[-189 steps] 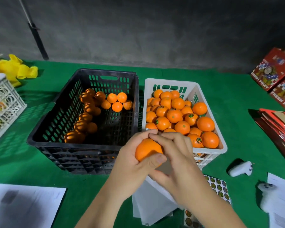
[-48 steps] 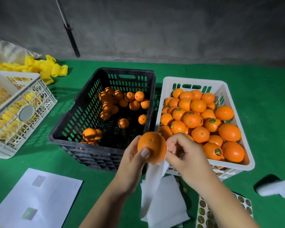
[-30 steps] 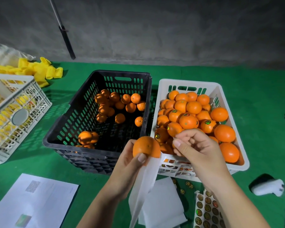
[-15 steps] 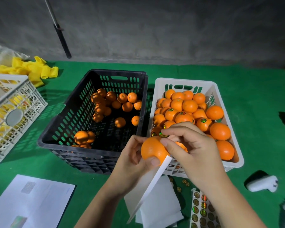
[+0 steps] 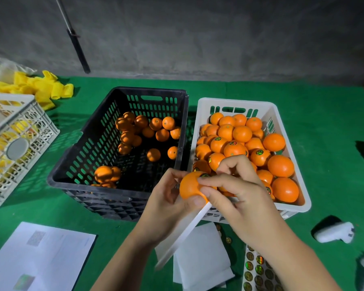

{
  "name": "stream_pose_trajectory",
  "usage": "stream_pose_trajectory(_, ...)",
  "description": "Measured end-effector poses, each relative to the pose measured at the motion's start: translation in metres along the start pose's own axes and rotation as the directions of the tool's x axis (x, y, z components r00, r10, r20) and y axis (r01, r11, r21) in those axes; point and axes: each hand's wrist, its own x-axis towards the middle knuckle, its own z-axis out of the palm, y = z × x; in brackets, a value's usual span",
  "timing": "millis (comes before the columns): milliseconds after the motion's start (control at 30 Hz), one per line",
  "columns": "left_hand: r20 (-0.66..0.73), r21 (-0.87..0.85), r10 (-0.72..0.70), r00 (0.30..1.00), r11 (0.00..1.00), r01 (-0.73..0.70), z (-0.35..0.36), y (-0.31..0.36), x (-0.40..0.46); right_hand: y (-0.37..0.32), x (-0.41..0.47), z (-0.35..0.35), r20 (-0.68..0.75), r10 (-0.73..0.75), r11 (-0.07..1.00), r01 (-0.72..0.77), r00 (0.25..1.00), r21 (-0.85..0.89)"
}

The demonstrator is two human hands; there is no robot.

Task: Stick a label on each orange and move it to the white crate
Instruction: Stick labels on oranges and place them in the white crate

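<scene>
while the left hand (image 5: 166, 203) cups the orange (image 5: 190, 186) from below, fingers curled round it just above the near rim of the white crate (image 5: 296, 208), the right hand (image 5: 237, 192) pinches it from the other side, fingertips by the label (image 5: 205, 175) already on top. a white strip (image 5: 183, 232) is trapped under the left thumb. the fruit looks firm, round and fairly light, with a smooth skin that may slip, so a cupped grip round its middle, clear of the label, suits best.

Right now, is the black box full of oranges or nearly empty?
Nearly empty. The black crate holds only a scatter of oranges, with much of its dark floor bare. The white crate beside it is piled high.
</scene>
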Motion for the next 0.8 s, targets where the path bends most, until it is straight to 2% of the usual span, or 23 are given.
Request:
stream_pose_trajectory(133,0.013,0.007,-0.022,1.000,1.000,0.022,-0.002,-0.003,-0.002,0.001,0.000,-0.005,0.060,0.033,0.998,-0.036,0.998,0.046)
stream_pose_trajectory(300,0.004,0.015,-0.027,1.000,1.000,0.027,0.000,-0.006,-0.003,-0.001,-0.003,-0.007,-0.009,0.039,0.997,-0.039,0.999,0.060)
stream_pose_trajectory(367,-0.001,0.021,-0.035,0.999,0.999,0.035,0.000,-0.005,-0.002,-0.004,-0.005,-0.008,-0.014,0.031,0.999,-0.031,0.999,0.008)
stream_pose_trajectory(433,-0.001,0.002,-0.026,1.000,1.000,0.026,-0.002,-0.003,0.000,-0.007,-0.007,-0.008,0.070,-0.003,0.996,0.010,0.998,-0.090)
stream_pose_trajectory(533,0.011,-0.040,-0.012,1.000,0.999,0.013,-0.003,0.000,0.001,-0.005,-0.012,-0.008,0.294,-0.019,0.981,0.074,0.956,-0.180)
stream_pose_trajectory(600,0.000,-0.045,-0.035,0.999,0.998,0.035,-0.003,0.003,0.000,-0.002,-0.012,-0.007,0.359,-0.003,0.976,0.081,0.933,-0.204)
stream_pose_trajectory(800,-0.012,-0.126,-0.040,0.999,0.991,0.038,0.000,0.014,-0.002,-0.001,-0.010,-0.003,0.229,0.035,0.992,-0.007,0.973,-0.125)
